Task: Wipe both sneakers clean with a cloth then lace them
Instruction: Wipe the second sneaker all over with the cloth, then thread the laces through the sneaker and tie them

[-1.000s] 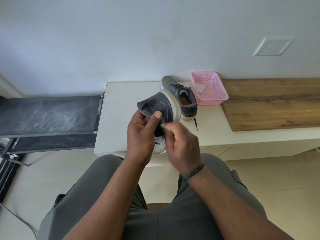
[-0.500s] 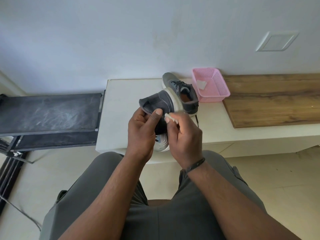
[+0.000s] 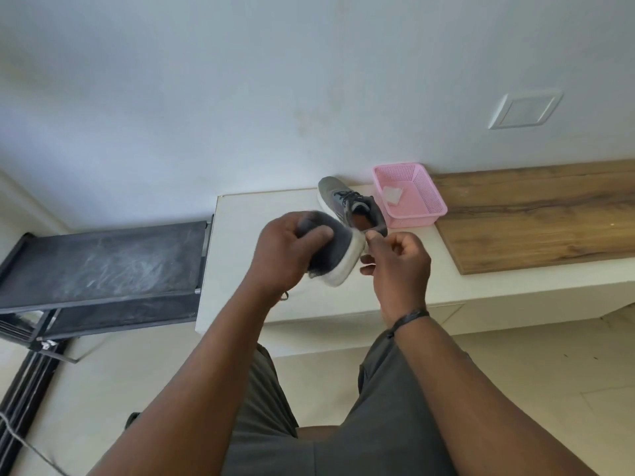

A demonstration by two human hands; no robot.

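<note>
1. A dark metal rack [image 3: 103, 266] stands at the far left, its top scuffed with pale marks, touching or just beside the white counter [image 3: 240, 214].
2. The left hand [image 3: 280, 250] grips the held sneaker [image 3: 335, 254] above the counter's front edge, fingers curled over the dark grey upper and the thumb pressed on its side. The white sole faces right.
3. The right hand [image 3: 400, 261] sits just right of that sole, fingers curled, thumb and forefinger pinched together at the sole's upper edge. They may be nipping a small cloth or a lace end; motion blur makes it hard to tell which.
4. The second sneaker [image 3: 338, 195] rests upright on the counter behind the hands, toe towards the wall, laces showing.
5. A pink basket [image 3: 429, 201] stands just right of it, holding a white folded piece [image 3: 391, 194].
6. A wooden board [image 3: 536, 214] lies on the counter's right part, beside the basket.
</note>
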